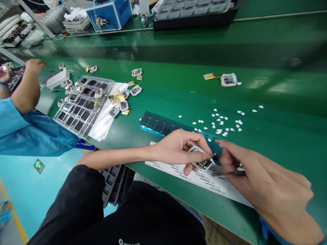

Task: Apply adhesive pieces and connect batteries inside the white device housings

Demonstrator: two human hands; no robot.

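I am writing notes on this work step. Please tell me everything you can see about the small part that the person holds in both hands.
The small part is a white-framed, roughly square module with dark circuitry showing inside. It looks like plastic. It is tilted, held just above a white printed sheet on the green bench. The left hand pinches it from the left; the right hand brings a thin dark tool to its edge.

Small module (pixel 203 160) pinched by left hand (pixel 176 148); tweezers (pixel 231 173) gripped by right hand (pixel 258 183) at 3 o'clock.
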